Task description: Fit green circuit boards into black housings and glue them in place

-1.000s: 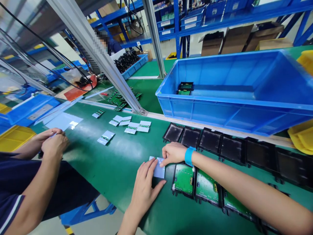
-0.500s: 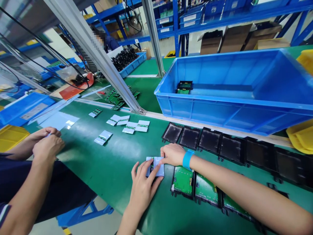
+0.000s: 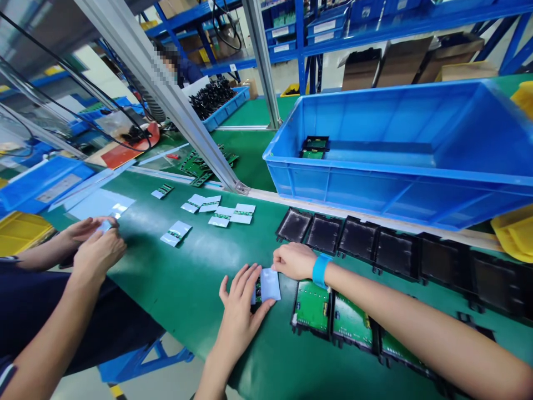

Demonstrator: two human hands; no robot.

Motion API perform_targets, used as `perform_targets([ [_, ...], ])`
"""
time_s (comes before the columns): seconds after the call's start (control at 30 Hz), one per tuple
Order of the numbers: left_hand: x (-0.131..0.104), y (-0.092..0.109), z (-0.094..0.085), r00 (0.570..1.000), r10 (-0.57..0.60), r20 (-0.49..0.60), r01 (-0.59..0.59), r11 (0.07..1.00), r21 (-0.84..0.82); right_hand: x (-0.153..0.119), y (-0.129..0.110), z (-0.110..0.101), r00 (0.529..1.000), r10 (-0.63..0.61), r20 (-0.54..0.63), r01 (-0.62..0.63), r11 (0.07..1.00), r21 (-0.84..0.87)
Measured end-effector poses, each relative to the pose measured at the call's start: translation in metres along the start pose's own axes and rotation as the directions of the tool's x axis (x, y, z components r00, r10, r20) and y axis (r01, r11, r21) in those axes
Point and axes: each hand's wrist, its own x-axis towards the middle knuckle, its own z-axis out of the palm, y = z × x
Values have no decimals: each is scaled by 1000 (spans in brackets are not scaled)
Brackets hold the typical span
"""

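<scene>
A small green circuit board [image 3: 258, 290] lies on the bench with pale bluish film [image 3: 271, 284] along its sides. My left hand [image 3: 239, 305] rests over its left part, fingers along the top left and thumb at the lower edge, holding it against the bench. At the film's upper right corner, my right hand [image 3: 295, 261] is closed in a pinch; the fingertips hide exactly how much film is between them. A blue band circles the right wrist. Just below that wrist sits a green board in a black frame [image 3: 311, 306], first of a row partly covered by my forearm.
Black empty-looking frames [image 3: 357, 239] line the bench behind my right arm, before a large blue bin [image 3: 387, 186]. Several film-covered boards [image 3: 176, 233] lie further left. A co-worker's hands [image 3: 97, 244] handle a small pale piece at the left. A metal post [image 3: 187, 116] rises behind.
My left hand's fingers have shifted left off the right-hand film, exposing it. My right hand stays at the corner. The co-worker's hands have moved slightly right.
</scene>
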Motion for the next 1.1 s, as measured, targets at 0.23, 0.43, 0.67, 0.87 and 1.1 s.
perform_targets([
  [0.23, -3, -8, -2, 1000, -15, 22, 17, 995, -95, -23, -17, 10, 935, -324, -148, 294, 936, -193],
  [0.43, -3, -13, -8, 996, -20, 88, 32, 989, -143, -32, -20, 15, 894, -434, -111, 378, 865, -330],
  [0.67, 4, -19, -14, 994, 36, 100, -26, 995, -94, -33, -18, 13, 902, -408, -141, 330, 863, -383],
  [0.87, 9, -20, -20, 985, 140, 100, -136, 990, -44, -43, -22, 17, 871, -474, -134, 376, 815, -441],
  [1.1, 23, 0, -41, 955, 81, 286, -26, 981, -190, -48, -18, 36, 779, -586, -223, 420, 751, -509],
])
